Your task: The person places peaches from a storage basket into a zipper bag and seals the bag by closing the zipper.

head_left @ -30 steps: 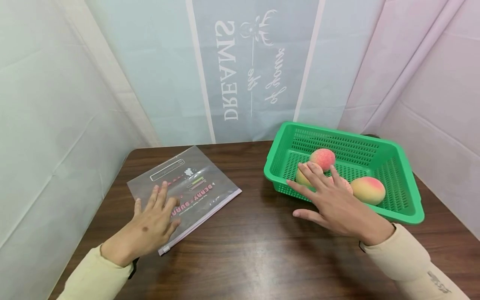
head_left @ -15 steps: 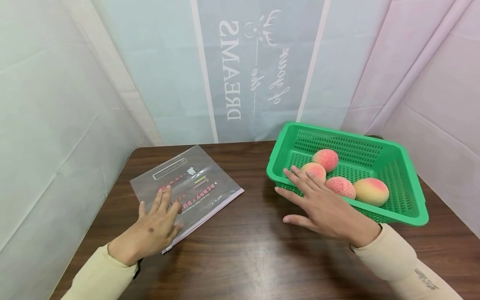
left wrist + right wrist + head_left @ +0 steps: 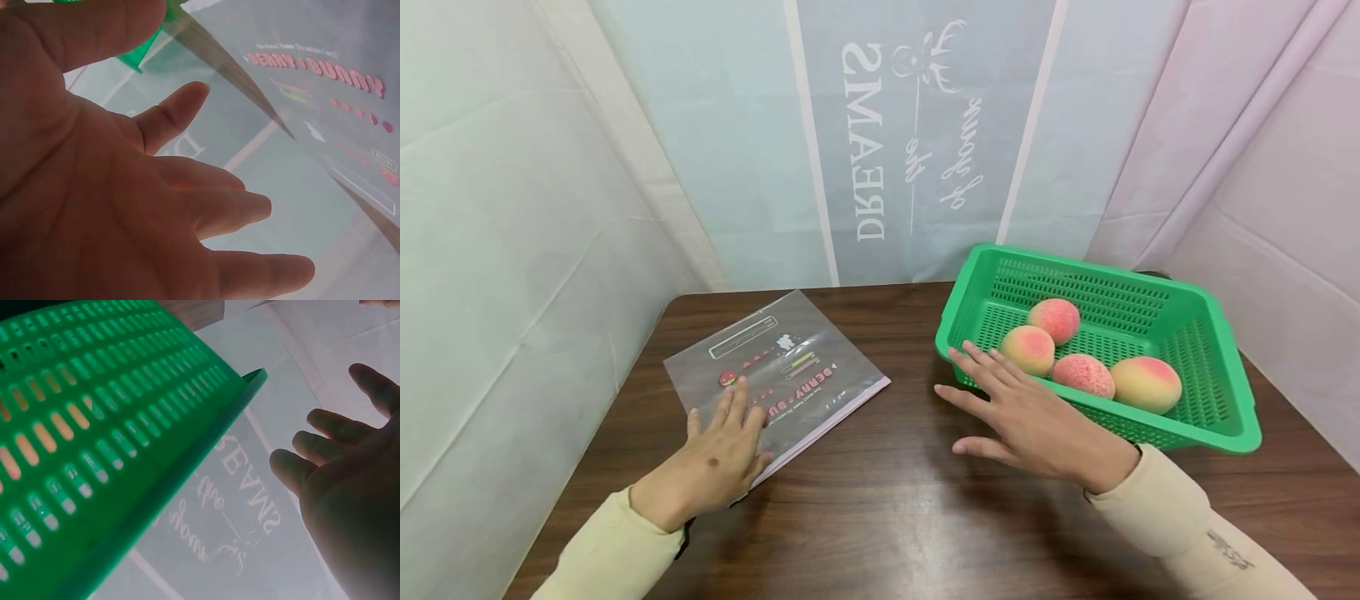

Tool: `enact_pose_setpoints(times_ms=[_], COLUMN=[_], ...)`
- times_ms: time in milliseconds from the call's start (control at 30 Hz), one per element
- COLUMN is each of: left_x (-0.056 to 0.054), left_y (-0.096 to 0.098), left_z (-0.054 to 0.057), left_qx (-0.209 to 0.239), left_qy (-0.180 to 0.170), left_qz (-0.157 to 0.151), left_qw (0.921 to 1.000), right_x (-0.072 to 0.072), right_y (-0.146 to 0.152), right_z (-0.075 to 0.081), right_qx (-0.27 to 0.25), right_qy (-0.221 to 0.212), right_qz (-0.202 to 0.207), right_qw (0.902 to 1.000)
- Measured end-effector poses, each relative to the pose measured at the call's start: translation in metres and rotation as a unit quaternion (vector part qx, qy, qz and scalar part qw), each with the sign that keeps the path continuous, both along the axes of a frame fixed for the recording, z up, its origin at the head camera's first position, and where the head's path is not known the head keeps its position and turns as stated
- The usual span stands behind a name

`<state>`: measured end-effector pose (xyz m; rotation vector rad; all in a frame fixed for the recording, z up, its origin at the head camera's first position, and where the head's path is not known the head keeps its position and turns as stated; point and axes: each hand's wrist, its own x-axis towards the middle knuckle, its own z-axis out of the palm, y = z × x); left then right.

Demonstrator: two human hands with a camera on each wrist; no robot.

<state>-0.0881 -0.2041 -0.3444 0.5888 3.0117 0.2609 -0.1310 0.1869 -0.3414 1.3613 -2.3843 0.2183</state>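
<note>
A person in pale sleeves (image 3: 1161, 504) is holding both hands over a dark wooden worktop (image 3: 880, 517). The left hand (image 3: 711, 458) is hovering above the near part of a clear zip bag (image 3: 805, 387), its fingers mostly straight and slightly parted, gripping nothing. The bag, printed "Berry Bunny", is lying flat and aslant by the worktop's far-left corner, its pink zip strip (image 3: 831, 426) facing the near and right edges.

The right hand (image 3: 1037, 425) is hanging beside the near side of a green basket (image 3: 1090, 293), fingers extended and fanned, thumb well out, likewise holding nothing. The basket is standing towards the worktop's far-right corner. Inside, three peaches (image 3: 1083, 376) are lining the near wall, while a pinker peach (image 3: 1055, 321) is sitting behind the leftmost.

For good handling, the thin film is probably calling for a fingertip pinch at the stiffer strip, as a flat palm would likely be sliding over it. The round fruit is seemingly asking for a cupped, gentle grasp from above, with the knuckles staying clear of the basket's rim.
</note>
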Motion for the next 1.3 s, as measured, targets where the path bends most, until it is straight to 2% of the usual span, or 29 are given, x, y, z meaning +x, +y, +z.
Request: enact_pose_setpoints(times_ms=[333, 533, 1000, 1300], left_x=[0.001, 0.003, 0.006, 0.008], left_y=[0.000, 0.000, -0.002, -0.003], left_z=[-0.003, -0.006, -0.009, -0.012], left_qx=[0.001, 0.001, -0.005, -0.010], left_qy=[0.006, -0.006, 0.002, -0.001], left_qz=[-0.012, -0.012, -0.019, -0.011], left_qw=[0.9999, 0.9999, 0.9998, 0.9999], right_x=[-0.001, -0.001, -0.005, -0.008], right_y=[-0.013, -0.020, -0.032, -0.037], right_z=[-0.004, -0.008, -0.013, -0.015], right_qx=[0.013, 0.021, 0.037, 0.043], right_qy=[-0.024, -0.034, -0.033, -0.036], right_qz=[0.003, 0.007, 0.009, 0.010], right_qw=[0.9996, 0.9992, 0.9987, 0.9984])
